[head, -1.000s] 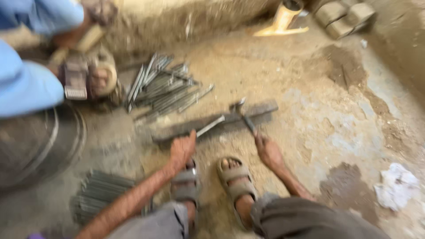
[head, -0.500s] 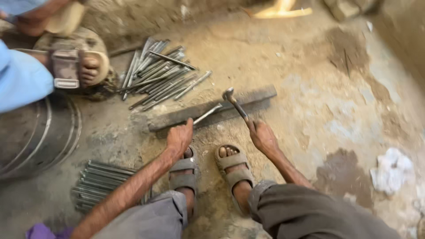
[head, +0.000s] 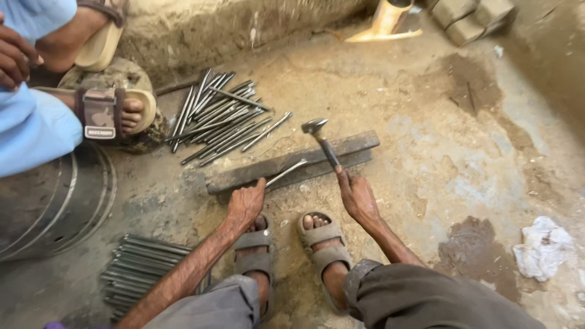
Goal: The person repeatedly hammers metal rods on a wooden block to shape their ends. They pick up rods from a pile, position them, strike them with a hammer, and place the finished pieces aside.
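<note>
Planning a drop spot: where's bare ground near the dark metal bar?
Free: dirt floor right of the dark metal bar, up to the white crumpled rag. Crowded: scattered rod pile behind the bar, stacked rods front-left, left hand and right hand with hammer.

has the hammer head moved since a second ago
Yes. The hammer head has risen: earlier it sat low, close over the flat iron bar; now it is lifted beyond the bar's far edge, held by the right hand.

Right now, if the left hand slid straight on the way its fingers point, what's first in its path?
Probably the long dark flat metal bar on the ground: the left hand holds a thin grey metal rod lying on it, fingertips nearly at its near edge. Depth is unclear.
</note>
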{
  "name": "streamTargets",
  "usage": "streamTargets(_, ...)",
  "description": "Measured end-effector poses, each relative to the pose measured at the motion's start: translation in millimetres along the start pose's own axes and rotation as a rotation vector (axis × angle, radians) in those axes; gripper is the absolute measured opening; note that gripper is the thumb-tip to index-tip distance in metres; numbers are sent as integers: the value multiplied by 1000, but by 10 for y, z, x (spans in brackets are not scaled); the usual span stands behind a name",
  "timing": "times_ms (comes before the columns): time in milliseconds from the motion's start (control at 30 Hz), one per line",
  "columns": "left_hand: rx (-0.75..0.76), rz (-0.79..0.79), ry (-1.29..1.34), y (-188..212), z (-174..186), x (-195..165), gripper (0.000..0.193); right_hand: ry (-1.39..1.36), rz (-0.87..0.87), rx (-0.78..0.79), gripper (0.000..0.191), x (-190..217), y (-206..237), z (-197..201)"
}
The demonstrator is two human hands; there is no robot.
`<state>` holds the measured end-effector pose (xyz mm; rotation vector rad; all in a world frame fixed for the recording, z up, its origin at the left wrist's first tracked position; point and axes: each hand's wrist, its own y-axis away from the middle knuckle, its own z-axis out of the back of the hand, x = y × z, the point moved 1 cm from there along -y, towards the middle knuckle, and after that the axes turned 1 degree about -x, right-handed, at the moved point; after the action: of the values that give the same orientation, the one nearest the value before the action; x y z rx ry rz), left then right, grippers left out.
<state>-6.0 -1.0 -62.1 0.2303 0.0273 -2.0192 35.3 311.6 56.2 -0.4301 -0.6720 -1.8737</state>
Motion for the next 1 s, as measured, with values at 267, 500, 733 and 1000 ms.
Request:
streamTargets(267,-403,-297,593,556,384,46,15,117,-117,73,63,-206,86,-166)
streamTargets(500,-407,-256,341,318,520,73,15,32,-88,51,67,-127,199,-20)
streamTargets(733,137,178,-38,-128,-23,231,9,-65,2,30,62,-64,224,39)
streamTargets(1000,142,57,-132,-262,-10,417,8,173,-16,221,65,85,47,-148)
